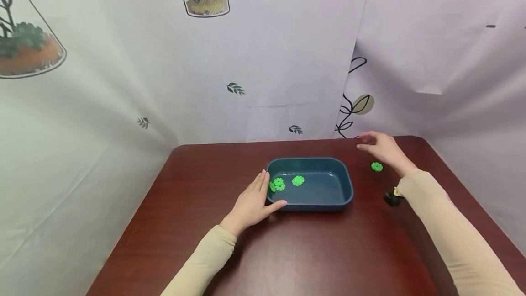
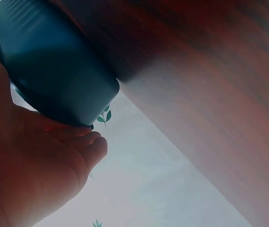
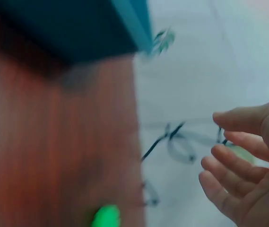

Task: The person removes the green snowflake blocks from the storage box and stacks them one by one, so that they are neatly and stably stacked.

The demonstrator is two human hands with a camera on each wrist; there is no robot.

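A dark teal rectangular tray [image 1: 324, 188] sits on the table, with several bright green flower-shaped plastic pieces [image 1: 298, 180] inside, mostly towards its left end. My left hand [image 1: 251, 202] rests against the tray's left rim, fingers straight along the side and thumb at the front edge. In the left wrist view the tray's outer wall [image 2: 58, 66] shows close above that palm. My right hand [image 1: 382, 149] is raised over the table's back right, fingers loosely bent with nothing between them. Near it, one more green piece [image 1: 376, 166] lies on the wood, seen blurred in the right wrist view.
The dark red-brown table [image 1: 197, 200] has rounded back corners. A pale cloth backdrop [image 1: 263, 49] with plant drawings hangs behind it and along the sides. A small black device [image 1: 393, 198] is at the right wrist, beside the cream sleeve [image 1: 448, 227].
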